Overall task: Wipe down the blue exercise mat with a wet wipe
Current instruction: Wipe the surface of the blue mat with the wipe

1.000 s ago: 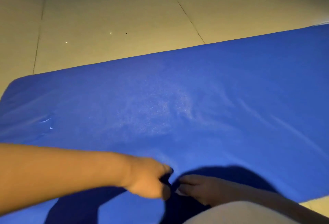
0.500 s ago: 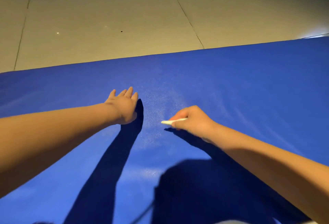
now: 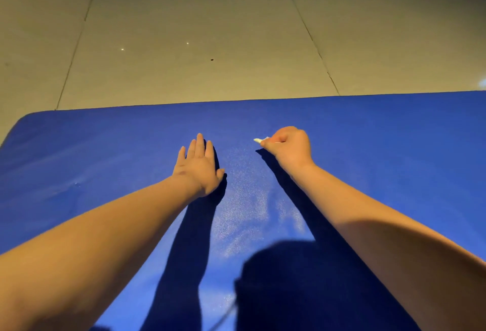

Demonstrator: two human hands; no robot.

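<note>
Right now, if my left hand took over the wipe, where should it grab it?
Probably pinch the white tip of the wipe poking out of the right hand, coming from the left; the rest is hidden inside that fist.

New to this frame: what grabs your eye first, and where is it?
The blue exercise mat fills the lower frame, with pale tiled floor beyond its far edge. Near the middle, the left hand lies flat on it, fingers straight, while the right hand beside it grips a white wet wipe. A pale speckled sheen runs between the forearms.
</note>
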